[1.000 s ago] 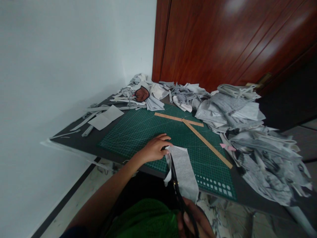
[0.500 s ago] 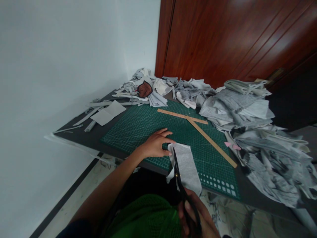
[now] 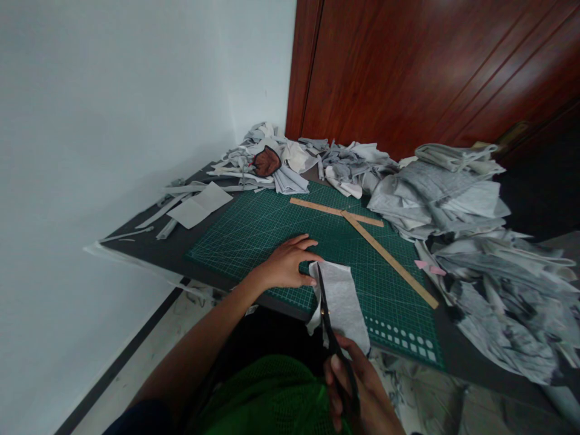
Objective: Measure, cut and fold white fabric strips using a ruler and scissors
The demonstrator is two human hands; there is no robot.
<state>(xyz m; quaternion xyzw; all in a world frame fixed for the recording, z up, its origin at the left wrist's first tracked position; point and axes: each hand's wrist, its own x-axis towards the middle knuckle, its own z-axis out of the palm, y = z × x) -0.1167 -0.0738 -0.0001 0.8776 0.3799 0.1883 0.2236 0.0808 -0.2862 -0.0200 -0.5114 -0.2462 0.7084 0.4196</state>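
A piece of light grey fabric (image 3: pixel 347 296) lies over the near edge of the green cutting mat (image 3: pixel 254 223), its lower end hanging past the table edge. My left hand (image 3: pixel 290 264) holds the fabric's upper left corner with thumb and index finger, the other fingers stretched over the mat. Black scissors (image 3: pixel 330 329) are in my right hand (image 3: pixel 357 386), fingers around the handles. Their blades point away from me and lie along the fabric's left side, where a narrow strip curls outward. The lower blade is hidden by the cloth.
Two wooden rulers (image 3: pixel 389 260) cross on the mat. Heaped grey fabric (image 3: pixel 439 187) lines the right side, with small pink pieces (image 3: pixel 437 270). Scraps and a brown, dark-edged piece (image 3: pixel 267 162) are at the back. White folded sheet (image 3: pixel 199 205) lies left, near the wall.
The scissor handles and my right hand have shifted slightly left, and the handles look closer together. My left hand keeps its place on the fabric. The view has moved slightly.
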